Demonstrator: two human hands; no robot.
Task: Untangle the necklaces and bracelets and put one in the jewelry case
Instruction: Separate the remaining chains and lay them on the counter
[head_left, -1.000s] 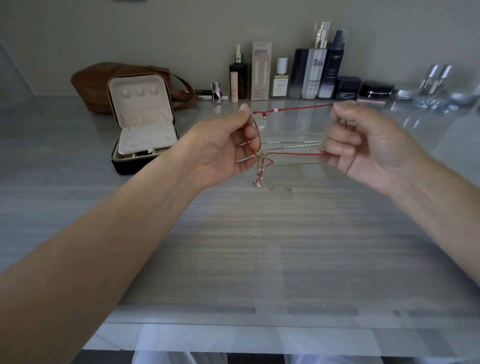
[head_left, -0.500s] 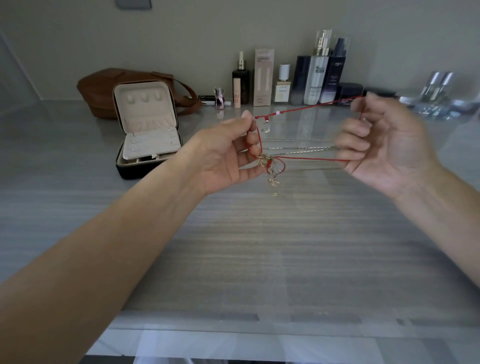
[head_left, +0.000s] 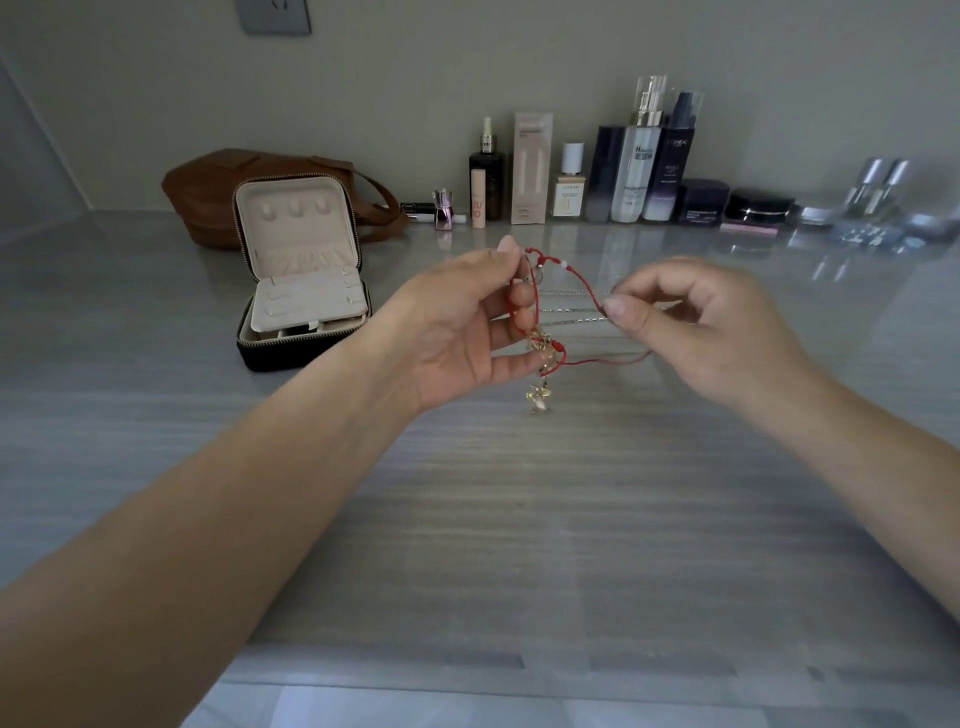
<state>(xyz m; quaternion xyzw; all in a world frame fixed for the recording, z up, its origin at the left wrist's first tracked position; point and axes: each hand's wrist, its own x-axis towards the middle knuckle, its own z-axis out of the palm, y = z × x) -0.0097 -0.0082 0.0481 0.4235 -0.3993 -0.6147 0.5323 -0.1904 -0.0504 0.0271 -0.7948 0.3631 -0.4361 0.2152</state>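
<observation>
Surface: a wide table (head_left: 519, 519), grey with fine lengthwise streaks, glossy enough towards the back to mirror the bottles.
Room: a plain pale wall (head_left: 415, 78) rises straight behind the table, with a grey socket plate (head_left: 274, 15) high up.
Back row: tall bottles and low dark jars (head_left: 634, 171) stand against the wall, in glass and plastic; a soft brown leather bag (head_left: 208, 187) slumps at the left end.
Jewelry case: the jewelry case (head_left: 291, 353) is square, dark outside and cream inside. It stands open in front of the bag, to the left of the hands, with its lid upright.
Left hand: the left hand (head_left: 457, 332) is raised above the table, its fingers curled, thumb and forefinger pinching the red cord (head_left: 576, 273) at its top.
Right hand: the right hand (head_left: 696, 332) is just beside it, thumb and forefinger closed on the cord's other end.
Jewelry: thin silver chains (head_left: 571, 312) stretch between the two hands, knotted up with the cord.
Charm: a small gold charm (head_left: 537, 397) hangs below the left fingers, off the table.
</observation>
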